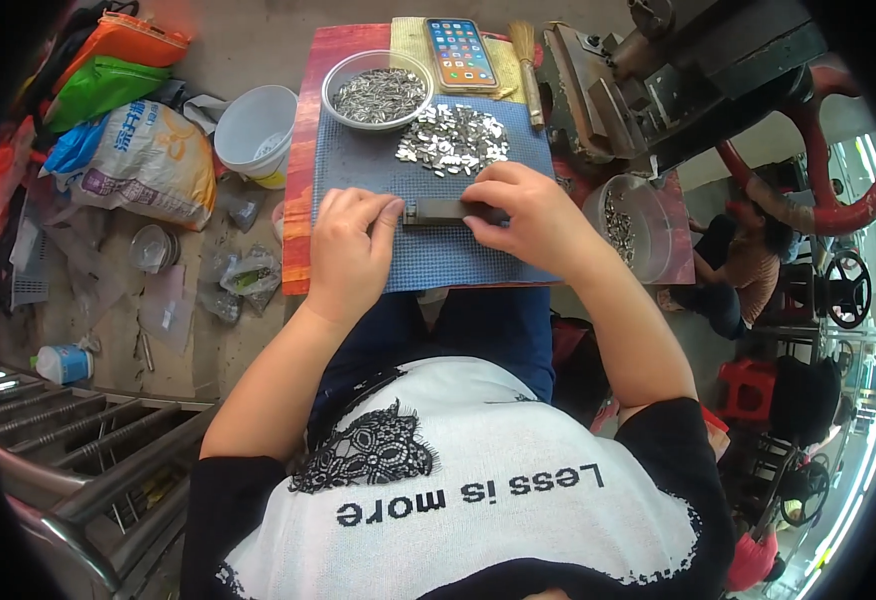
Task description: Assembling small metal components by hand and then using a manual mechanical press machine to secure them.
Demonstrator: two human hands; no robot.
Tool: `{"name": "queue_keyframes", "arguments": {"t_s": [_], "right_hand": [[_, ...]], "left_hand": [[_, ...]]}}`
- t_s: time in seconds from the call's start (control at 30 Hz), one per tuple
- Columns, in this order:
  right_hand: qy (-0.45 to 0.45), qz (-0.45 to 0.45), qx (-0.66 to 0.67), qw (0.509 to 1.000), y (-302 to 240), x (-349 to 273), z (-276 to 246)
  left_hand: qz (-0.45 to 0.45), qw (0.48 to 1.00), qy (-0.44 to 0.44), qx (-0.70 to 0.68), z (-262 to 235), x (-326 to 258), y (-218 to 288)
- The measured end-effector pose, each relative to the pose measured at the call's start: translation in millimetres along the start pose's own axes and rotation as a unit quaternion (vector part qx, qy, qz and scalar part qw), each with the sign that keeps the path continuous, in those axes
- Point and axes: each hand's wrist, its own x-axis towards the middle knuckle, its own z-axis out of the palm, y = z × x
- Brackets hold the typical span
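A dark rectangular metal block lies on the blue ribbed mat in front of me. My right hand is closed round its right end, thumb on the near side and fingers on the far side. At the block's left end, my left hand has its thumb and fingers pinched together; whatever they hold is too small or hidden to name. Just beyond the block lies a loose pile of small shiny metal pieces. A clear round bowl full of similar slim metal parts stands at the far left.
A phone rests on a yellow cloth, beside a brush. Right stands a machine with a red handwheel, and a clear tub of parts. A white bucket and sacks are left. Another person sits far right.
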Motion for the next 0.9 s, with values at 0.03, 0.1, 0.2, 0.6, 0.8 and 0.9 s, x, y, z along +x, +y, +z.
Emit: {"name": "queue_keyframes", "arguments": {"t_s": [0.03,0.1,0.2,0.6,0.8,0.9], "right_hand": [[-0.012,-0.006,-0.003,1.000,3,0,3],[-0.025,-0.017,-0.004,1.000,5,2,6],[-0.036,-0.019,-0.007,0.999,6,4,6],[-0.087,-0.001,0.027,0.996,3,8,6],[-0.070,-0.008,0.045,0.996,12,-5,5],[-0.051,0.054,0.085,0.994,11,-13,-14]], "left_hand": [[0.006,1.000,-0.013,0.004,0,0,0],[0.008,1.000,-0.017,0.013,1,-1,1],[0.011,0.999,-0.027,0.027,0,-1,0],[-0.002,0.996,-0.077,0.036,-3,2,2],[-0.007,0.984,-0.174,0.040,-9,9,10],[0.022,0.980,-0.200,-0.004,-5,35,23]]}}
